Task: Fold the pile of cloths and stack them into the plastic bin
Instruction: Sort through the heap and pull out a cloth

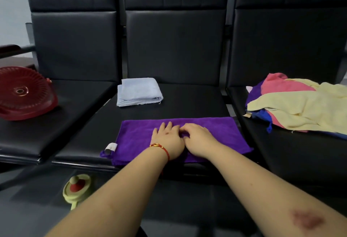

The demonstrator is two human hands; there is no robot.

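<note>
A purple cloth [216,133], folded into a long band, lies flat across the front of the middle black seat. My left hand [168,139], with a red bracelet at the wrist, rests flat on its middle with fingers straight. Beside it, touching, my right hand [199,138] lies on the cloth with its fingers bent down onto the fabric. A folded pale blue cloth [139,92] sits at the back left of the same seat. The unfolded pile [300,105] of yellow, pink, blue and purple cloths lies on the right seat. A red plastic bin [24,94] lies tipped on the left seat.
Three black padded seats [187,101] with tall backrests form one row. A small yellow and red object [77,188] sits on the floor below the front edge, left of my left arm. A dark armrest [11,49] is at the far left.
</note>
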